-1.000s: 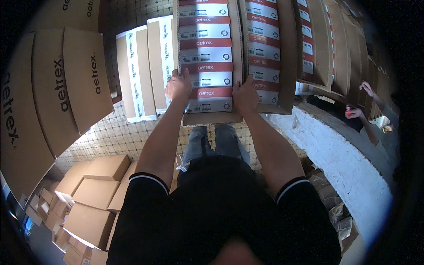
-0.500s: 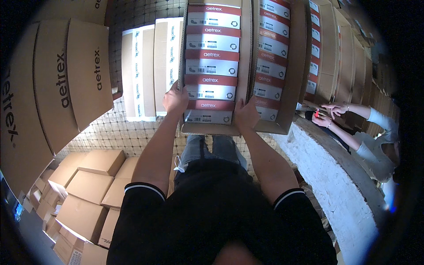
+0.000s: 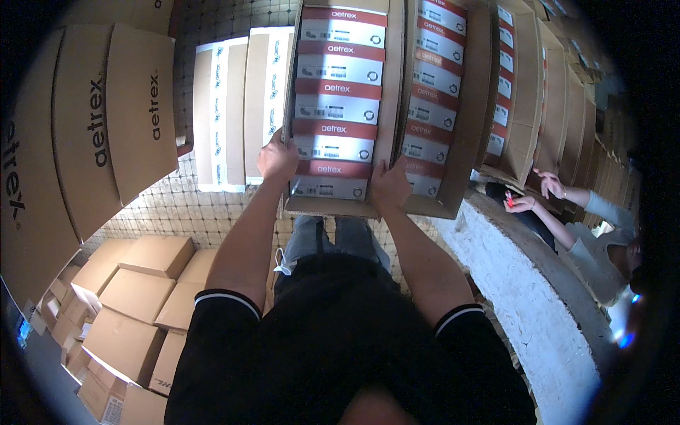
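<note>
My left hand point(image 3: 278, 159) grips the left side of an open brown carton point(image 3: 388, 120), and my right hand point(image 3: 389, 187) holds its near right corner. The carton holds a column of several red-and-white shoeboxes point(image 3: 331, 106) with their label ends facing me. A second open carton point(image 3: 464, 142) with the same kind of boxes stands right beside it on the right. Both forearms reach up from my black short-sleeved shirt.
Tall brown cartons point(image 3: 113, 120) stack on the left and several smaller ones point(image 3: 134, 297) lie on the tiled floor point(image 3: 177, 212). White-sided cartons point(image 3: 234, 106) stand behind. A white ledge point(image 3: 524, 290) runs on the right, where another person's hands point(image 3: 538, 191) work.
The carton with the shoeboxes has come nearer and lower in view, with both hands staying on its near end. The other person's hands on the right have shifted.
</note>
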The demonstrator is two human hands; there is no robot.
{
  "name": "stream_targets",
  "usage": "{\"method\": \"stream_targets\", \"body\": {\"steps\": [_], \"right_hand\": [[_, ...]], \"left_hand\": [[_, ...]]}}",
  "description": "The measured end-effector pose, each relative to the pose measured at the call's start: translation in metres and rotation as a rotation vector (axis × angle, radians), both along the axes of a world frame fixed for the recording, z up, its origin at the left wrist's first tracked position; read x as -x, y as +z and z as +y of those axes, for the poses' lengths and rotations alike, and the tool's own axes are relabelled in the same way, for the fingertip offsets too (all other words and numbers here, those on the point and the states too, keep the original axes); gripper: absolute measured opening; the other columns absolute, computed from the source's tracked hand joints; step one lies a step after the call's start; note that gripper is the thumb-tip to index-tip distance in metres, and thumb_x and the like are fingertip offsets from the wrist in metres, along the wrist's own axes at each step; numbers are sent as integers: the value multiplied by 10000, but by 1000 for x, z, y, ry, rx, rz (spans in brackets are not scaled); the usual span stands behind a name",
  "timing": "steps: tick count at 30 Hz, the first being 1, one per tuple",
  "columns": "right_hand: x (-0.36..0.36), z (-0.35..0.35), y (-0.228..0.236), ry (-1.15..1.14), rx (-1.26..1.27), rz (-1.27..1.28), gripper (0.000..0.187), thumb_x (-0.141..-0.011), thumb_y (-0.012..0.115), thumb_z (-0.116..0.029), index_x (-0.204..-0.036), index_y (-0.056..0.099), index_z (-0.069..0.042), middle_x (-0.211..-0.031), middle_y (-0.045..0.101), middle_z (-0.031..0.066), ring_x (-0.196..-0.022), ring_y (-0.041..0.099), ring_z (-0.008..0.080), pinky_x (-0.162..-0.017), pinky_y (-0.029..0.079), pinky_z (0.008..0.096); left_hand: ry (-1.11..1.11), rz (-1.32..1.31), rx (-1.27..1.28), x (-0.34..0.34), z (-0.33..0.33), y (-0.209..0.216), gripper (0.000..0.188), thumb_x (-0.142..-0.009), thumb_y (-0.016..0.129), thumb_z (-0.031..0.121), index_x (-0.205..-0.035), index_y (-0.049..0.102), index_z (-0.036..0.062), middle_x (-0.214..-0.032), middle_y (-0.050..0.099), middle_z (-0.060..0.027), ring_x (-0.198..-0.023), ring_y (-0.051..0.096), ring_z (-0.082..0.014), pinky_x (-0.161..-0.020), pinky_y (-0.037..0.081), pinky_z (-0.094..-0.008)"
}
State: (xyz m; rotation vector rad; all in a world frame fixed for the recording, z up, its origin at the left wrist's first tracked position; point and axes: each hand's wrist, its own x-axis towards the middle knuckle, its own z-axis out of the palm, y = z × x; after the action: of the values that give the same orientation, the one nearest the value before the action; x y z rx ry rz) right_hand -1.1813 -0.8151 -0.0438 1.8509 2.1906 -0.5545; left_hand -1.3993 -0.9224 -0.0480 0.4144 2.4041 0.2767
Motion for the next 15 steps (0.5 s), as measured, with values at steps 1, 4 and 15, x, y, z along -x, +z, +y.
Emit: {"method": "stream_targets", "body": {"steps": [1,4,15], "right_hand": [[1,1,0,2,-8,16,522,-899,519,-361,-1266,365,-23,-863,661,232,-713,668,387,-621,538,475],[2,2,3,11,-25,55,514,-900,520,-343,-1272,373,-21,-908,657,236,-748,668,387,-640,537,478],[5,3,-4,-31,-62,274,563,-880,540,-254,-1316,333,35,-1217,496,297,-1028,579,439,-852,495,485]], "left_hand": [[2,-9,-2,1,1,0,465,-868,492,326,-1298,512,151,-1002,666,-217,-975,632,-387,-884,488,-475],[6,-18,-4,2,0,1,453,-874,485,324,-1292,515,153,-1010,665,-216,-979,630,-390,-888,485,-474],[40,17,-18,-1,-1,-2,424,-886,465,308,-1277,531,160,-1020,660,-223,-992,631,-375,-899,480,-460]]}}
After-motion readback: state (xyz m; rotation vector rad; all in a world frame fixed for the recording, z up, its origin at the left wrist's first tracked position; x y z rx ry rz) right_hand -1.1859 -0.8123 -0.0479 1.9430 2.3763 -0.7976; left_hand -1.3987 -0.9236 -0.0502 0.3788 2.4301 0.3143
